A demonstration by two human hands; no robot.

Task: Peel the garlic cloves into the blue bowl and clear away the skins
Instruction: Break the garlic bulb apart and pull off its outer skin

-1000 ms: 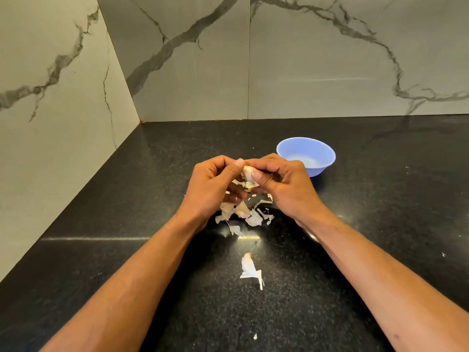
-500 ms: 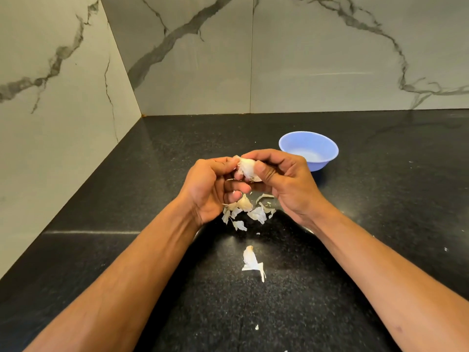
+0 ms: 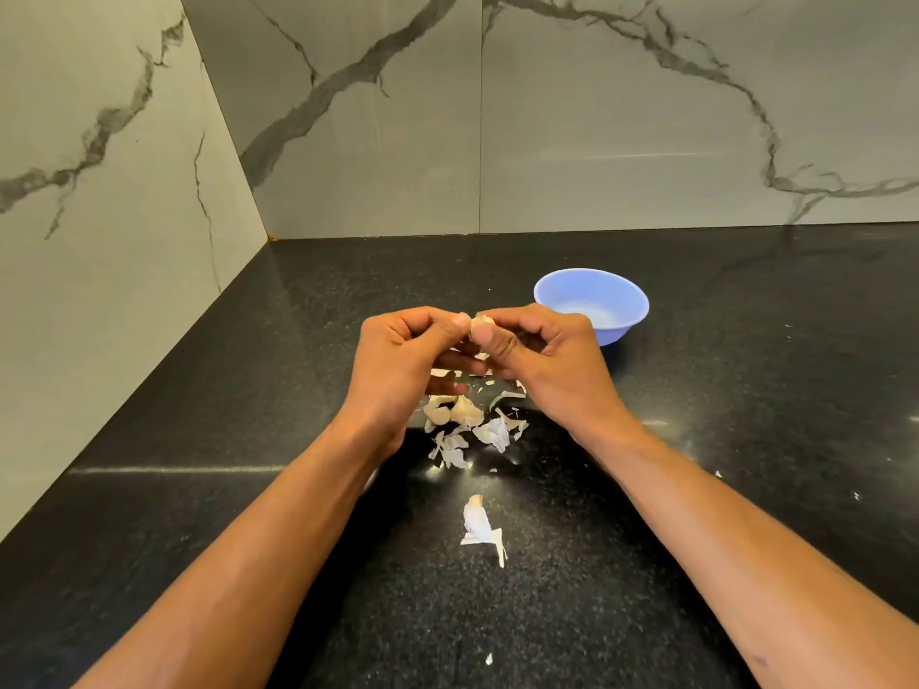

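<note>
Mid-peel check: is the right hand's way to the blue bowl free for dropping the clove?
Probably yes. The right hand pinches the clove just beside the bowl, with only bare counter between them. The skins lie nearer the person, out of that path.

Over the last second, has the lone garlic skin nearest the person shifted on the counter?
No. The lone skin keeps its place below the skin pile, in line with the blue bowl; only the camera view has shifted.
</note>
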